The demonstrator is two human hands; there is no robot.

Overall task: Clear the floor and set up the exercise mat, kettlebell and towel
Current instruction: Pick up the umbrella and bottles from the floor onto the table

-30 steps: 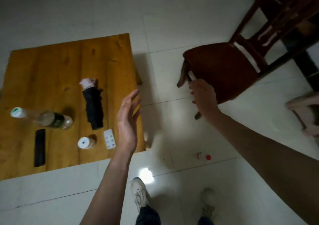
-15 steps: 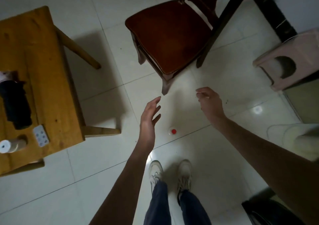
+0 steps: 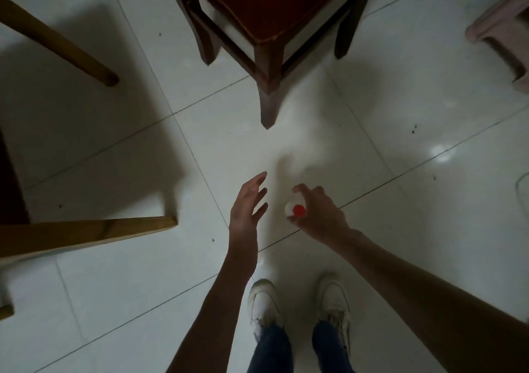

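The right hand (image 3: 317,215) was down near the white tiled floor (image 3: 400,115) with its fingers curled around a small white bottle with a red cap (image 3: 296,210), thumb on one side and fingertips on the other, so it was gripping it. Couldn't tell if the bottle was off the tile or sitting on it. The left hand (image 3: 247,209) was just beside it, loose and spread, holding nothing.

Pretty crowded around there. A dark red-brown wooden chair (image 3: 269,14) stood right ahead, its front leg (image 3: 267,106) planted on the tile not far past the hands. To the left, the light wooden legs of a table (image 3: 86,229) stuck into view, one low leg close to the left forearm. A pink plastic stool (image 3: 503,29) sat at the far right edge. White sneakers (image 3: 264,304) and blue jeans showed at the bottom, just behind the bottle. No mat, kettlebell or towel anywhere in view.
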